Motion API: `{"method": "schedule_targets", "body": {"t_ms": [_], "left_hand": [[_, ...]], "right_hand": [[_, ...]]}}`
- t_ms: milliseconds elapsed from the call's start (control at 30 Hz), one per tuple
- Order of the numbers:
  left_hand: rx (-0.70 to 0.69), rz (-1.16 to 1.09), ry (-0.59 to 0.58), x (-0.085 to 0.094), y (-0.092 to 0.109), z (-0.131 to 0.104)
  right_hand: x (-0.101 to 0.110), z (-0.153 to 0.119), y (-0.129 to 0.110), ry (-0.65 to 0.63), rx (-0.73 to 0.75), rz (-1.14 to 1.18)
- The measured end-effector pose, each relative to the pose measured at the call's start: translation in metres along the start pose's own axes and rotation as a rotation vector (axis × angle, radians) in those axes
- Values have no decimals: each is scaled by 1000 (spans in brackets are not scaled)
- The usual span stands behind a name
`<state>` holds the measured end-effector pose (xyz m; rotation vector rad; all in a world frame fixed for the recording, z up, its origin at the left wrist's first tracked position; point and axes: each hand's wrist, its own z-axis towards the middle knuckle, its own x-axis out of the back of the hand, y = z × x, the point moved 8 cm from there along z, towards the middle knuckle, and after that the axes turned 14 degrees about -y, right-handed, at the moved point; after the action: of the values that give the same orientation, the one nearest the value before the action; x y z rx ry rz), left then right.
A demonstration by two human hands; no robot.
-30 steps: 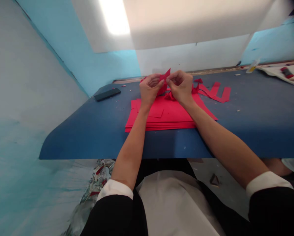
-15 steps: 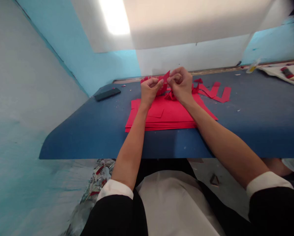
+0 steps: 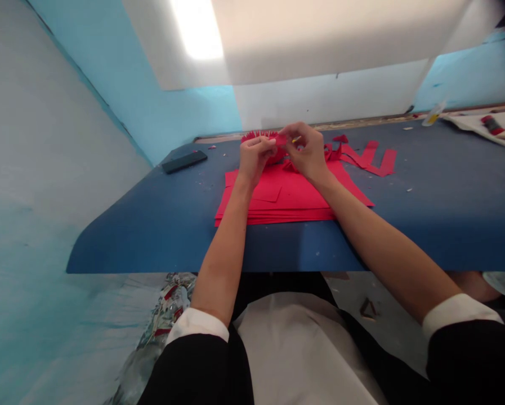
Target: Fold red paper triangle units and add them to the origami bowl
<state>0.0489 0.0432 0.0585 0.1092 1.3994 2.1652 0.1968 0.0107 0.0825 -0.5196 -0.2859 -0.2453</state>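
Observation:
Between my two hands is a small piece of red paper (image 3: 281, 140), held above a stack of red paper sheets (image 3: 294, 194). My left hand (image 3: 254, 157) pinches its left side with thumb and fingers. My right hand (image 3: 307, 149) is closed on its right side, the fingertips meeting at the paper. Just behind my left hand shows a red fringed paper piece (image 3: 258, 135), partly covered by the fingers. Folded red paper pieces (image 3: 333, 153) lie on the stack beside my right hand, partly hidden by it.
Red paper strips (image 3: 374, 159) lie right of the stack on the blue table (image 3: 438, 208). A dark phone-like slab (image 3: 184, 161) rests at the left. Far right are a small clear bottle (image 3: 433, 114) and a pale sheet (image 3: 484, 126). Silvery litter (image 3: 174, 306) lies below the table.
The pointed end of the red paper, upright before, is now lowered between my fingers. My right hand has shifted slightly down and left; my left hand has moved slightly left.

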Motion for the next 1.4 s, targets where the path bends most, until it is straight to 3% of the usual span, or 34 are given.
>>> {"method": "schedule_targets", "body": {"t_ms": [167, 367, 500, 667, 833, 1000, 1200, 1400], "left_hand": [[67, -73, -35, -3, -7, 1], [-39, 41, -21, 0, -5, 2], [-161, 53, -77, -7, 4, 1], [-184, 98, -64, -8, 6, 0], [-254, 185, -47, -5, 9, 1], [-179, 211, -18, -5, 5, 1], [-315, 82, -175, -20, 17, -5], [-206, 124, -113, -8, 9, -1]], "right_hand": [[4, 0, 7, 18, -37, -25], [0, 0, 32, 22, -193, 139], [-1, 0, 27, -8, -241, 201], [-6, -1, 18, -94, -301, 241], [-3, 1, 19, -54, -283, 250], [-4, 0, 30, -24, -292, 266], [-5, 3, 32, 21, -190, 286], [-1, 5, 15, 40, -150, 243]]}}
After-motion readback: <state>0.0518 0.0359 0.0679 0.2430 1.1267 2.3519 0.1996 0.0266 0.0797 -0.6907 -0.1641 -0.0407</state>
